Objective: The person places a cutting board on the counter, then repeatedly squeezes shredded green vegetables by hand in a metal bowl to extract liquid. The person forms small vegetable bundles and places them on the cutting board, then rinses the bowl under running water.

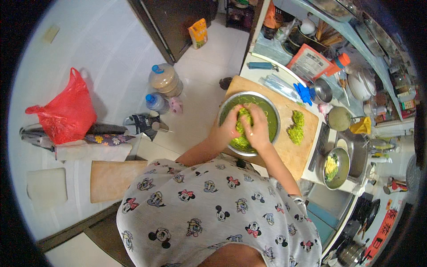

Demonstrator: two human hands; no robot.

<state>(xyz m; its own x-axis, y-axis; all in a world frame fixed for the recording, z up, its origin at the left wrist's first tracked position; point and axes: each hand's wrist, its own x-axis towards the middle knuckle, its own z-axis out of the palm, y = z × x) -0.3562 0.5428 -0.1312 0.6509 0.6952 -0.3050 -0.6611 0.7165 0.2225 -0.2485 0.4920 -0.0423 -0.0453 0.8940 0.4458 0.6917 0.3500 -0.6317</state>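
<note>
A steel bowl (278,125) of cloudy green liquid (269,104) sits on a wooden cutting board (308,116), towards the board's left side. My left hand (230,124) and my right hand (259,128) are cupped together over the bowl, fingers closed around a wad of bright green vegetable shreds (244,117). More shreds show below my palms, and a few loose strands float in the liquid. To the right of the bowl, two joined clumps of the same shreds (296,128) lie on the bare wood.
Right of the board, a metal bowl (343,167) holding yellow and green food stands beside the sink (358,150). Behind the board lie a blue-handled tool (260,65), clear plastic packaging (280,87) and a blue glove (303,93). Large water jugs (165,80) stand on the floor at left.
</note>
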